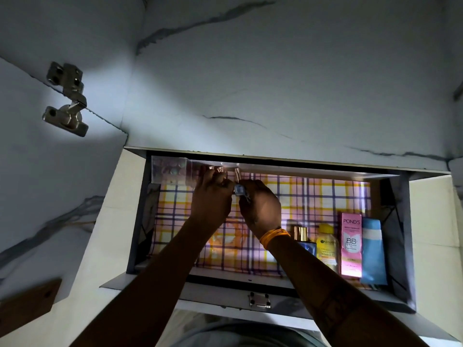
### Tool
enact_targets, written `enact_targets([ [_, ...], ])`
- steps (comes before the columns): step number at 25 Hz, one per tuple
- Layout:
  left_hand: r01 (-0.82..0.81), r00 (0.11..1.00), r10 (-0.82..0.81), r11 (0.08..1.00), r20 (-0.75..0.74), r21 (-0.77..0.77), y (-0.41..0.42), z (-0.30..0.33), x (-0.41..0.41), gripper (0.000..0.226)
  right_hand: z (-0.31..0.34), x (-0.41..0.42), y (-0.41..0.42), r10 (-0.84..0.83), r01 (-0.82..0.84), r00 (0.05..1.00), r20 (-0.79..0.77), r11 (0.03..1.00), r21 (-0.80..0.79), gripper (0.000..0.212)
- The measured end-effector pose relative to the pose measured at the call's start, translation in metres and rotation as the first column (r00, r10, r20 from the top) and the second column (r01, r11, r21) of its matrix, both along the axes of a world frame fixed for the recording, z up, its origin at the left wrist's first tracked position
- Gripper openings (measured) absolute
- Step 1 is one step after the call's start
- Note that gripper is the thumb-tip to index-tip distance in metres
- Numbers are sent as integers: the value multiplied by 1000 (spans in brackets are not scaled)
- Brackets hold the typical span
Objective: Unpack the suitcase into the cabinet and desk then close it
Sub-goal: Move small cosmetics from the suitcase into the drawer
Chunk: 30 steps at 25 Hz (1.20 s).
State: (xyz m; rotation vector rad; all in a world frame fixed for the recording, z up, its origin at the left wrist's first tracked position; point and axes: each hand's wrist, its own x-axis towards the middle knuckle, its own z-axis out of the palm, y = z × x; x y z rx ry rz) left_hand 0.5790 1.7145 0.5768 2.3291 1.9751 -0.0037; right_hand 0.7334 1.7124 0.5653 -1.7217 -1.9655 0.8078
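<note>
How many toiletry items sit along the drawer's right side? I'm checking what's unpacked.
4, side by side at the front right: gold-capped bottle, partly behind the right wrist; yellow Garnier bottle; pink Pond's BB cream box; blue tube rightmost. The arms may hide more.

Drawer (390, 196) open, checked liner (313, 196). Both hands at centre: left hand (213, 196) at clear organiser (172, 171), 11 o'clock; right hand (260, 206) grips small blue item (239, 189). At 4 o'clock: gold-capped bottle (300, 234), yellow bottle (327, 246), pink box (351, 244), blue tube (373, 251).
</note>
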Motion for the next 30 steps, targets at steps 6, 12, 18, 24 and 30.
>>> enact_targets([
  [6,-21,997,18,999,79,33,-11,-8,1,28,3,2,-2,-20,20,1000,2,1000,2,39],
  [12,2,987,-2,1000,158,0,-12,-9,-14,32,2,-11,0,-17,17,1000,0,1000,8,39],
  [18,-83,965,99,994,243,-75,-18,1,-13,51,0,-7,-5,-290,277,936,-201,956,-92,61],
  [24,-127,950,152,986,271,-110,-29,0,-14,56,0,-10,8,-297,297,951,-86,955,-19,50],
  [30,-103,952,111,994,286,-42,-24,-11,-13,41,-4,-1,-21,-170,172,982,-79,985,24,38],
])
